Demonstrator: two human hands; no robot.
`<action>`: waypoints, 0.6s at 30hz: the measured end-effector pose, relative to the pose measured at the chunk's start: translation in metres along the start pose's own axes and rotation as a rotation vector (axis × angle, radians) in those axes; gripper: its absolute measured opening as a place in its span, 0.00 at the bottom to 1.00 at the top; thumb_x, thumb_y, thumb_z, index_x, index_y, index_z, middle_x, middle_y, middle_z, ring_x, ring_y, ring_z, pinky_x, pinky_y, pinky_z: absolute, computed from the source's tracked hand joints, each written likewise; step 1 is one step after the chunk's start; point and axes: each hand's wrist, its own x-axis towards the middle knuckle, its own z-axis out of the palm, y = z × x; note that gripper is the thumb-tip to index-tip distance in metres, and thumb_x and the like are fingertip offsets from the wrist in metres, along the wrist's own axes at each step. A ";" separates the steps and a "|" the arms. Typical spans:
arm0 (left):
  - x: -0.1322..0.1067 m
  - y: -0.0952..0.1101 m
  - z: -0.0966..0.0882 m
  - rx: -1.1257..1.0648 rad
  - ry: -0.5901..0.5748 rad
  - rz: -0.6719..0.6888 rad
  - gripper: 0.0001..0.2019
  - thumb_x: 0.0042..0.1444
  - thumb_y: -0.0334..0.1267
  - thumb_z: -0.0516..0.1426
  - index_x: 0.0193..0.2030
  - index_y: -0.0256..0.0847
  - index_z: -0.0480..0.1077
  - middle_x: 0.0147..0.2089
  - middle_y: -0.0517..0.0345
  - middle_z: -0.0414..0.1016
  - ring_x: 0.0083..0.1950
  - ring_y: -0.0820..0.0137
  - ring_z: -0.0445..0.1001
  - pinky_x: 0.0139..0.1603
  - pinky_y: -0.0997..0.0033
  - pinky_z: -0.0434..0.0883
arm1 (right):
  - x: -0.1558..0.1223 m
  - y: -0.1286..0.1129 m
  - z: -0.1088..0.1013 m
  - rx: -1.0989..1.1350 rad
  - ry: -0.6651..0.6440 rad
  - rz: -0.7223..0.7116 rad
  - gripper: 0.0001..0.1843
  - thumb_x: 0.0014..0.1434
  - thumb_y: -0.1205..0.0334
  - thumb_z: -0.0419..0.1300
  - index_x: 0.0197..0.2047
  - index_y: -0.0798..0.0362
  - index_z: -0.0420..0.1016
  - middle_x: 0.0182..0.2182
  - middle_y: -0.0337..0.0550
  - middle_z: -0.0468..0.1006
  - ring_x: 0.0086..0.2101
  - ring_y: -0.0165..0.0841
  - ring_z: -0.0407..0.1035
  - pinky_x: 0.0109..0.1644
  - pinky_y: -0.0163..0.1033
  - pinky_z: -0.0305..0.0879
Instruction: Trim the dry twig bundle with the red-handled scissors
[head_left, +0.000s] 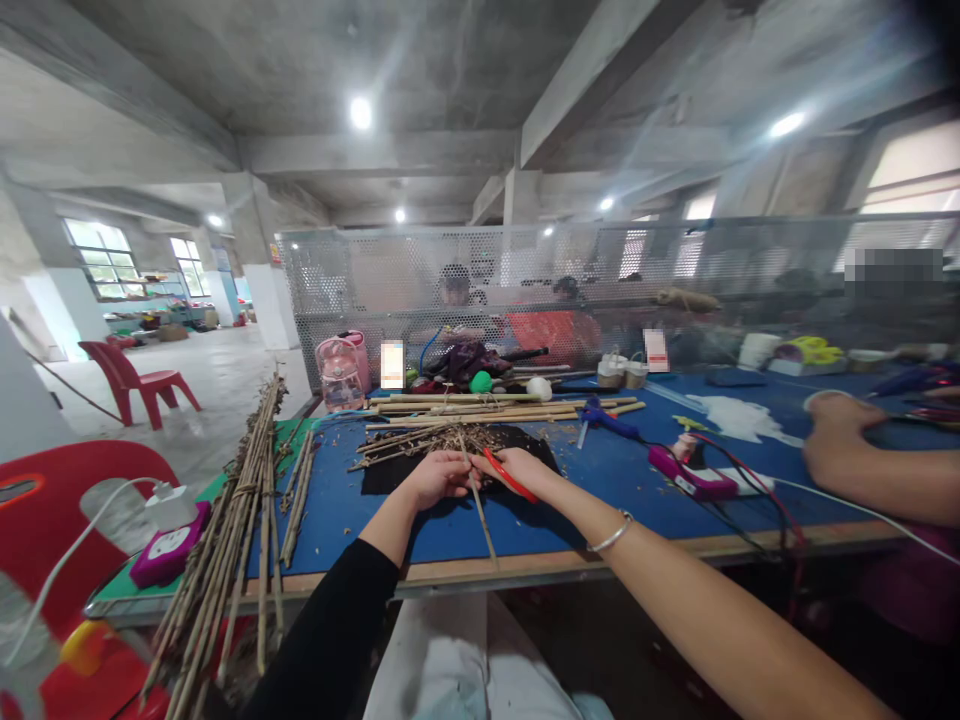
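My left hand (437,477) is closed around a thin bamboo stick (480,510) that slants down toward the table's front edge. My right hand (517,468) grips red-handled scissors (508,476) right beside the stick. Both hands hover over a black cloth (390,472) strewn with short twigs and a twig pile (450,440). A silver bangle (611,535) sits on my right wrist. My left arm wears a black sleeve.
A blue table (600,490) holds long bamboo poles (480,405), a blue glue gun (607,420) and a pink power strip (694,480). A bundle of long sticks (240,520) lies at left. Another person's arm (870,460) rests at right. A mesh screen (600,280) stands behind.
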 end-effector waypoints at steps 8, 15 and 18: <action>0.000 0.002 0.001 -0.044 -0.018 -0.016 0.13 0.45 0.36 0.59 0.38 0.32 0.70 0.31 0.49 0.74 0.27 0.75 0.72 0.25 0.80 0.66 | -0.007 -0.008 -0.010 0.067 -0.088 -0.024 0.36 0.46 0.30 0.47 0.35 0.54 0.74 0.34 0.49 0.76 0.34 0.39 0.69 0.36 0.37 0.62; 0.000 -0.001 0.002 -0.035 0.017 0.003 0.15 0.44 0.37 0.60 0.40 0.34 0.70 0.31 0.50 0.74 0.28 0.75 0.72 0.25 0.80 0.67 | -0.009 -0.007 -0.014 0.074 -0.120 -0.007 0.35 0.45 0.30 0.47 0.35 0.53 0.75 0.34 0.47 0.76 0.34 0.38 0.69 0.36 0.37 0.62; 0.000 -0.001 0.002 -0.025 0.004 0.021 0.13 0.44 0.37 0.60 0.37 0.34 0.70 0.31 0.51 0.73 0.27 0.76 0.71 0.25 0.80 0.67 | -0.009 -0.007 -0.015 0.091 -0.134 -0.022 0.35 0.46 0.30 0.46 0.34 0.53 0.75 0.34 0.47 0.76 0.34 0.38 0.69 0.37 0.37 0.62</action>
